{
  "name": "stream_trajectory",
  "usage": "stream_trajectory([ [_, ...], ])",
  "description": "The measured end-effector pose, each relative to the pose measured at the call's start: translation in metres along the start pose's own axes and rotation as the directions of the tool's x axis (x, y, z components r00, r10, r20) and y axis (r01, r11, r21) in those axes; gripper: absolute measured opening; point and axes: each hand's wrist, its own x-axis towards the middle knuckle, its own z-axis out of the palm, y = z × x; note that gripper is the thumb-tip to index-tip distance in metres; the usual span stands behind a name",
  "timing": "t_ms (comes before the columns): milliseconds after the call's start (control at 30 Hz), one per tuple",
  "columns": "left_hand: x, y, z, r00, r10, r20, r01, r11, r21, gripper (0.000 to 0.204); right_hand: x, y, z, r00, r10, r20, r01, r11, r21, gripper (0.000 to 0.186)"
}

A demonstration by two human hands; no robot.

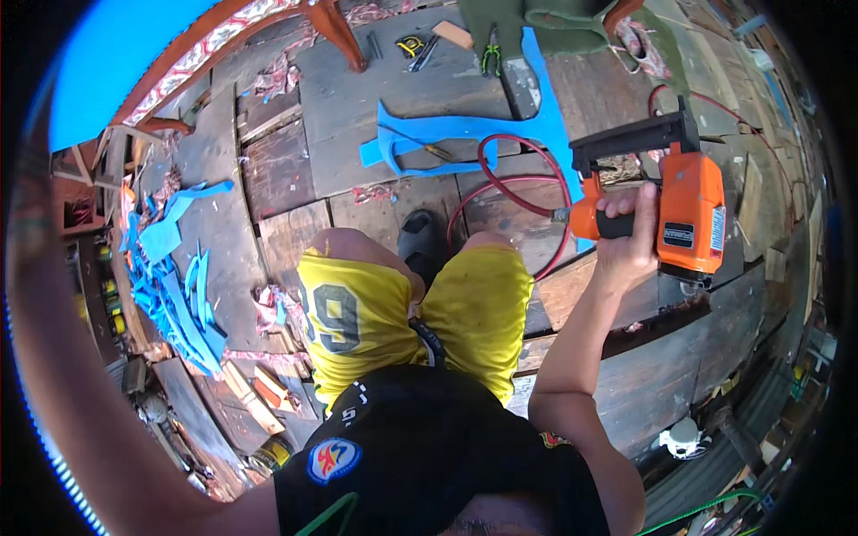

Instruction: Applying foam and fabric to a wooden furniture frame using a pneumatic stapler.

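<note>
My right hand (pixel 626 223) grips the handle of an orange and black pneumatic staple gun (pixel 690 219), held over my right knee. A red air hose (pixel 527 198) runs from the tool's fitting and loops on the floor. My left arm (pixel 85 375) reaches up along the far-left rim, toward a piece of wooden furniture (pixel 335 31) with blue covering (pixel 98 58). The hand at its end is dark and smeared at the picture's edge, its fingers unclear. Cut blue material (pixel 429 134) lies beyond my knees in yellow shorts.
Blue scraps (pixel 179 313) lie heaped at left, near wood offcuts (pixel 250 397). Pliers (pixel 492 54), a tape measure (pixel 409 46) and a screwdriver (pixel 436 152) lie ahead on the plank floor (pixel 366 219). Green cloth (pixel 572 27) lies at the top. A white object (pixel 681 438) sits at lower right.
</note>
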Motion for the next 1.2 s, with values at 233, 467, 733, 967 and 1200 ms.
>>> stream_trajectory([
  [233,-0.101,0.146,0.134,0.797,0.271,0.54,-0.127,0.949,-0.289,0.049,-0.059,0.042,-0.088,0.957,0.202,-0.21,-0.227,0.968,-0.107,0.015],
  [467,-0.154,0.257,0.271,0.671,0.343,0.657,-0.073,0.913,-0.402,0.041,-0.123,0.067,-0.136,0.858,0.386,-0.338,-0.41,0.912,0.002,0.013],
  [733,-0.118,0.426,0.386,0.972,0.109,0.206,0.031,0.814,-0.58,0.034,-0.182,0.079,-0.147,0.792,0.4,-0.461,-0.522,0.836,-0.172,0.025],
  [967,-0.115,0.415,0.409,0.944,0.331,0.009,-0.292,0.844,-0.45,0.024,-0.211,0.06,-0.125,0.801,0.3,-0.517,-0.431,0.89,-0.151,0.033],
  [1200,-0.015,0.288,0.464,0.926,0.289,-0.243,-0.368,0.835,-0.41,0.025,-0.218,0.049,-0.08,0.669,-0.051,-0.742,-0.348,0.86,-0.373,0.024],
])
